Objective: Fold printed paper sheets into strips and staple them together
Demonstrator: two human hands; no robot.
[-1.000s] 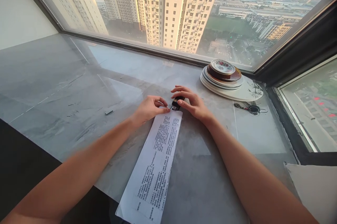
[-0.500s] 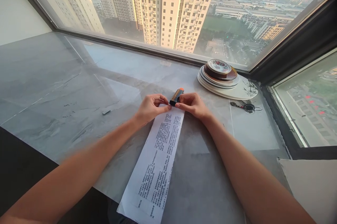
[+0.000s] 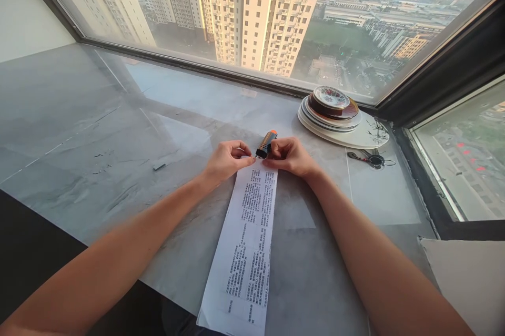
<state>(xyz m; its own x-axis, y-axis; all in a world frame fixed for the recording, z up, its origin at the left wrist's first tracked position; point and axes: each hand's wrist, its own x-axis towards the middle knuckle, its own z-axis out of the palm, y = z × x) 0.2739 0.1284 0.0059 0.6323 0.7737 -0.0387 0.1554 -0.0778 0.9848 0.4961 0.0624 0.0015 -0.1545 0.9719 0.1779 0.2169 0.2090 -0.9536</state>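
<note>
A long strip of printed paper lies on the grey stone sill, running from its front edge up to my hands. My left hand pinches the strip's far left corner with curled fingers. My right hand is closed at the far right corner, and a small black battery with an orange end sits tilted between its fingers at the paper's far edge. Both forearms reach in from below.
A stack of patterned plates stands at the back right by the window. A small black object with a cord lies beside it. A little grey scrap rests to the left. A pale board sits at the lower right.
The near end of the paper strip has swung to the right, so it lies straighter. My right hand has drawn back from covering the battery, showing its orange end.
</note>
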